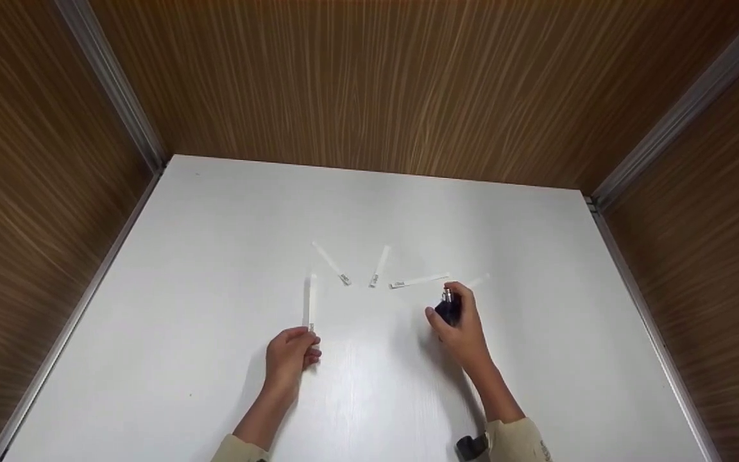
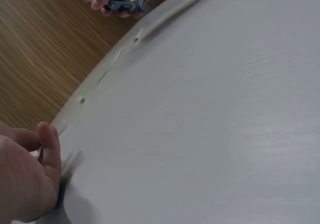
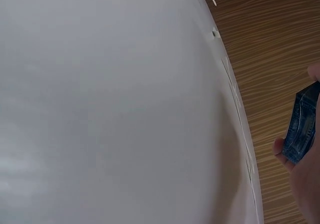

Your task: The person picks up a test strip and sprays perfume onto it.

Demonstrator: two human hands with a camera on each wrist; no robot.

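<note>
Several narrow white paper strips lie fanned out on a white table (image 1: pixel 183 289). My left hand (image 1: pixel 289 356) pinches the near end of the leftmost strip (image 1: pixel 310 301), which points away from me. The left wrist view shows this left hand (image 2: pixel 27 179) with curled fingers low on the table. My right hand (image 1: pixel 466 330) grips a small dark blue bottle (image 1: pixel 448 309) with a silver nozzle on top, just below the right-hand strips (image 1: pixel 417 281). In the right wrist view the bottle (image 3: pixel 302 129) sits between the fingertips.
Two more strips (image 1: pixel 332 263) (image 1: pixel 380 266) lie in the middle of the fan, and a faint one (image 1: pixel 478 281) is beyond the right hand. Brown wood-grain walls (image 1: pixel 369 83) close in the table on three sides.
</note>
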